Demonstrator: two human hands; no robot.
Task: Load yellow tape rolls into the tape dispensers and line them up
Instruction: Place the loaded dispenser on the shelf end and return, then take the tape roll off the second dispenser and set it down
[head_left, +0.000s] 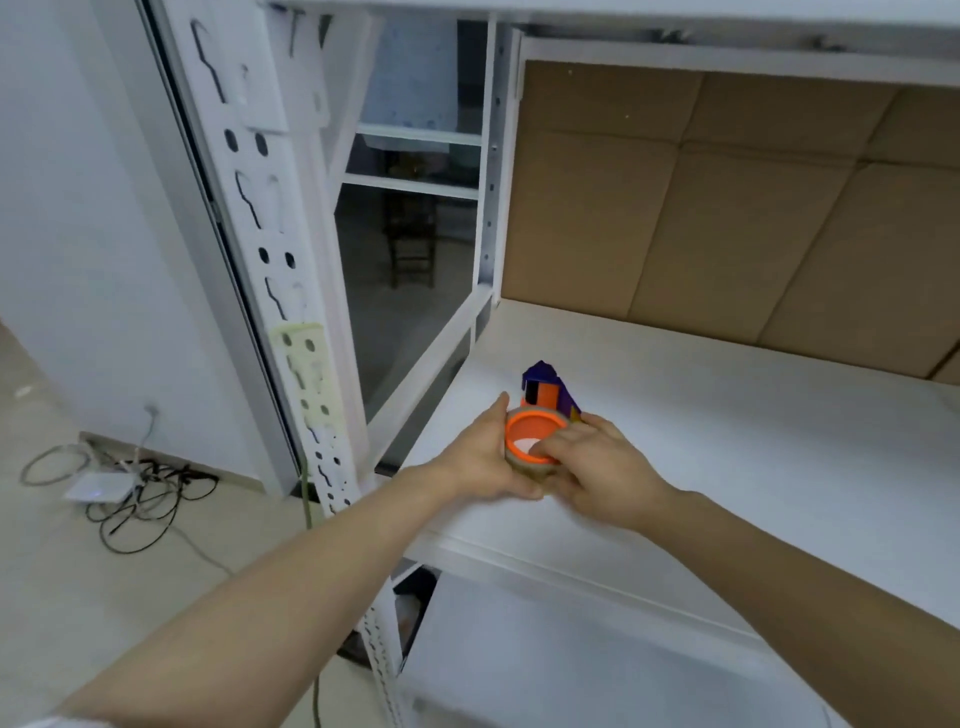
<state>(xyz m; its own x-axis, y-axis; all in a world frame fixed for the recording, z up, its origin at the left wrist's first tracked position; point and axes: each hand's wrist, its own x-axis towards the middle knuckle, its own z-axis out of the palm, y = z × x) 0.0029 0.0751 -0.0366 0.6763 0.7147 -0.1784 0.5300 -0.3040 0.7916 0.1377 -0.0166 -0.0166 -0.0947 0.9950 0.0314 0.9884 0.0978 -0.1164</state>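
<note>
- My left hand (483, 460): fingers curled round the tape roll (523, 469) from its left side.
- My right hand (597, 462): grips the roll's right rim.
- Tape roll: around the orange hub of the purple tape dispenser (545, 392), near the shelf's (727, 441) front-left corner.
- Shelf: open board to the right and behind.
- Cardboard panel (727, 208): back wall.

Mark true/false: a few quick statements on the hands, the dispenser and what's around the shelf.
1. Both the left hand and the right hand hold the tape dispenser. True.
2. Its round hub is green. False: the hub is orange.
3. Brown cardboard lines the back of the shelf. True.
4. A second dispenser stands further right on the shelf. False: only one is in view.
5. A white box with tangled cables lies on the floor. True.
</note>
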